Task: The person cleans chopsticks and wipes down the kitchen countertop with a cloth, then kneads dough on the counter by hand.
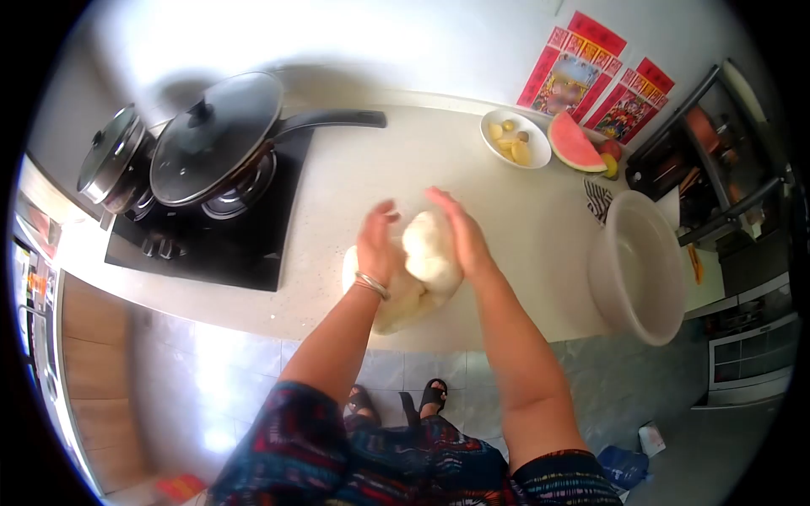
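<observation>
Dough: a big lumpy off-white mass of dough (pixel 433 253) sat on the kitchen countertop (pixel 527 261), around the middle of its length and pretty much up against the front edge.
Left hand: the left hand (pixel 380 240), the one with the bangle (pixel 372 286) on the wrist, was over the dough's left part, fingers up and spread, not clamped on anything. It was blurry, so I couldn't tell if the palm touched.
Right hand: the right hand (pixel 460 232) lay along the dough's right side, fingers stretched out toward the back edge, also not closed round it. The two hands were apart, with a lump of dough between them.
Hob: the black gas hob (pixel 253 249) took up the left end of the countertop, carrying a glass-lidded frying pan (pixel 215 148) with its handle pointing right, plus a smaller lidded pot (pixel 118 164) by the left edge.
Back right corner: a white bowl (pixel 537 161) with yellowish pieces in it, then a watermelon slice (pixel 577 143) just beside it.
Right end: a large pale basin (pixel 601 287), with a striped cloth (pixel 598 200) near its rim.
</observation>
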`<state>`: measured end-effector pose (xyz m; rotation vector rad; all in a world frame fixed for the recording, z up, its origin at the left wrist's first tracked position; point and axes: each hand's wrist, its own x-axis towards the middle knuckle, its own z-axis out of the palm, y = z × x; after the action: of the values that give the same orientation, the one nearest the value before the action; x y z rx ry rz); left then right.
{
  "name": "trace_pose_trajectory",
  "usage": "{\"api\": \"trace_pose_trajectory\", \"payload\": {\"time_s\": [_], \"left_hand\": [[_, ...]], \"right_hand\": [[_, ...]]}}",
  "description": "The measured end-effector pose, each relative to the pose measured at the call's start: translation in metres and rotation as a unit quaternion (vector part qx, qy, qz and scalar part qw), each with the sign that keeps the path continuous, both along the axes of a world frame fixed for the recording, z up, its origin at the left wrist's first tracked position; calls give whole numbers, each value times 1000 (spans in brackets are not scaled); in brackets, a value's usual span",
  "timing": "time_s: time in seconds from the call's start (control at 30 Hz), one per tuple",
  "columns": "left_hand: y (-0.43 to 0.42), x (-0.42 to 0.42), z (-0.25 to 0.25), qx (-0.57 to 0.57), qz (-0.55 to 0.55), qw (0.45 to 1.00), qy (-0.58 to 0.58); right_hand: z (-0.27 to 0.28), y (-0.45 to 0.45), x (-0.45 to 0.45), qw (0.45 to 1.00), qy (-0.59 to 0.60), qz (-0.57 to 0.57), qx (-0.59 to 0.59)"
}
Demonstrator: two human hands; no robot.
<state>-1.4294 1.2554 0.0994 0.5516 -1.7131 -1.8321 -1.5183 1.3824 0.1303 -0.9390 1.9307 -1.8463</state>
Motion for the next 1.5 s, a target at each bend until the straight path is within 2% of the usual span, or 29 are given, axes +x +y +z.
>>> {"api": "trace_pose_trajectory", "payload": {"time_s": [0.03, 0.07, 0.1, 0.13, 0.17, 0.2, 0.23, 0.3, 0.33, 0.37, 0.43, 0.47, 0.5, 0.57, 0.7, 0.97, 1.3, 1.37, 1.4, 1.47, 1.5], "left_hand": [[-15, 9, 6, 116, 44, 990, 61], [-27, 25, 9, 129, 59, 988, 61], [-37, 42, 21, 140, 75, 985, 61], [-44, 60, 30, 85, 68, 993, 37], [-46, 69, 32, 87, 69, 993, 42], [-45, 77, 34, 1, 60, 997, 38], [-41, 83, 35, -82, 50, 995, 30], [-23, 90, 37, -172, 39, 984, 13], [-16, 90, 33, -274, 35, 961, 4], [-11, 92, 27, -373, 31, 927, -6], [0, 104, 22, -401, 18, 916, 3], [3, 108, 21, -433, 12, 901, 12], [6, 112, 21, -432, 9, 902, 12], [9, 118, 20, -475, -89, 874, 43], [7, 108, 11, -498, -141, 850, 96], [-19, 32, 14, -491, -183, 852, -13], [-36, -23, 16, -431, -137, 883, -121], [-39, -43, 16, -270, -142, 928, -213], [-43, -52, 8, -278, -120, 929, -213], [-51, -70, -2, -311, -74, 920, -226], [-55, -76, -9, -374, -39, 896, -236]], "right_hand": [[5, -17, 14, 995, 102, 9, 19], [9, -24, 32, 967, 225, 18, 120], [30, -31, 55, 914, 343, 25, 216], [38, -36, 73, 918, 302, 72, 245], [47, -40, 88, 918, 260, 119, 274], [63, -49, 91, 911, 150, 184, 338], [60, -58, 90, 909, 149, 185, 342], [42, -72, 88, 821, 365, 67, 434], [55, -69, 100, 803, 414, 48, 425], [48, -68, 103, 802, 413, 46, 429], [25, -62, 107, 803, 370, 30, 467], [17, -52, 114, 813, 419, -13, 404], [12, -42, 122, 813, 417, -14, 407], [5, -25, 134, 832, 455, -125, 293], [7, -16, 137, 832, 410, -180, 328], [-8, -40, 56, 828, 401, -214, 327], [-24, -63, -18, 866, 378, -226, 237], [-22, -69, -36, 906, 260, -213, 257], [-22, -72, -43, 907, 262, -215, 251], [-20, -78, -55, 894, 219, -214, 328], [-18, -78, -53, 895, 223, -217, 319]]}}
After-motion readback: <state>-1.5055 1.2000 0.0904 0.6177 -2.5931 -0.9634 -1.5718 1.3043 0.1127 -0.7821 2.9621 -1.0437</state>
